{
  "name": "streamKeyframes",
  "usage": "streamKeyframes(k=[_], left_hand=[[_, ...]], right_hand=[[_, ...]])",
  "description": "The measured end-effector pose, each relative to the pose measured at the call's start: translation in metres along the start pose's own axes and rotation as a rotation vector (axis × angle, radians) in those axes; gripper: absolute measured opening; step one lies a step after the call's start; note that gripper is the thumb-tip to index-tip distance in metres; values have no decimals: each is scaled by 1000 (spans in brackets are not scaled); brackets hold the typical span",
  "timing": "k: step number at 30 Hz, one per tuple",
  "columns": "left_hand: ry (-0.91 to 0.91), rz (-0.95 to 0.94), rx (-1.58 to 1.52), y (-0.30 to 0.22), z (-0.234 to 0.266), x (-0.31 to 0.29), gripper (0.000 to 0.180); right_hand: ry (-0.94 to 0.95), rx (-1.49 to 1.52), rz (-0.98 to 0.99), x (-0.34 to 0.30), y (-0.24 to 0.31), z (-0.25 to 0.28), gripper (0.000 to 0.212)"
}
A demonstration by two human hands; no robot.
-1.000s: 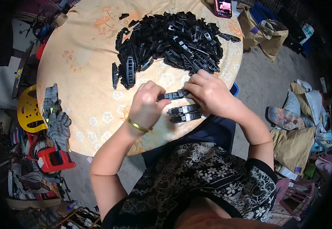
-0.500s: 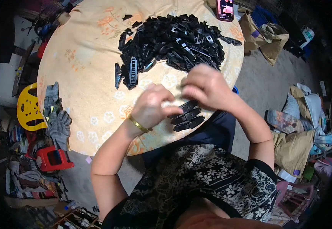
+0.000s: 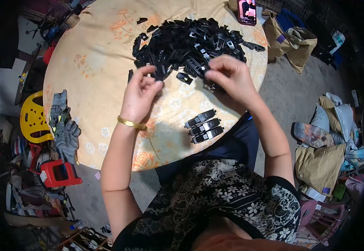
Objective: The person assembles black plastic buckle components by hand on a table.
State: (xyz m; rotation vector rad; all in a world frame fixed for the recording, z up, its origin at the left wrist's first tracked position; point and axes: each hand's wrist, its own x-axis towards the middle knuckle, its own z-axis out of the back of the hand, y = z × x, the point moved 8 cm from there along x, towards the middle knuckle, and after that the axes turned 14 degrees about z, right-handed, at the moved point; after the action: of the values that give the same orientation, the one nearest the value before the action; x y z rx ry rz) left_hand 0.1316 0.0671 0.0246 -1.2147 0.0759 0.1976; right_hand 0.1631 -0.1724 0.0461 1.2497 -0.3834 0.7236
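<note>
Three black pieces [image 3: 204,126] sit apart from both hands, near edge of the flowery worktop [image 3: 94,83]. Left grip [image 3: 138,97] and right grip [image 3: 236,81] curl at the black pile's [image 3: 182,46] near side, can't tell if they're pinching anything. Phone [image 3: 247,13] far right, brown bags [image 3: 302,51] beyond.

Both bare arms reach forward from the lower edge, bent at the elbows, with the hands well apart. The left forearm [image 3: 121,154] runs nearly straight up to the left hand [image 3: 138,94], whose fingers curl over, the index finger and thumb pointing right with a gap between. The right forearm [image 3: 270,125] slants up and leftward; the right hand [image 3: 235,79] is slightly higher, its knuckles arched, thumb and index fingertips close together, their grip unclear.
</note>
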Motion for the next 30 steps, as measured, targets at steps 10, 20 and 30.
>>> streamKeyframes(k=[10, 20, 30], left_hand=[[579, 213, 11, 14, -63, -30, 49], [454, 87, -244, 13, -66, -22, 25], [66, -393, 321, -14, -70, -48, 16]], right_hand=[[461, -353, 145, -47, 42, -15, 23], [490, -286, 36, -53, 44, -7, 21], [443, -466, 194, -47, 52, -10, 22]])
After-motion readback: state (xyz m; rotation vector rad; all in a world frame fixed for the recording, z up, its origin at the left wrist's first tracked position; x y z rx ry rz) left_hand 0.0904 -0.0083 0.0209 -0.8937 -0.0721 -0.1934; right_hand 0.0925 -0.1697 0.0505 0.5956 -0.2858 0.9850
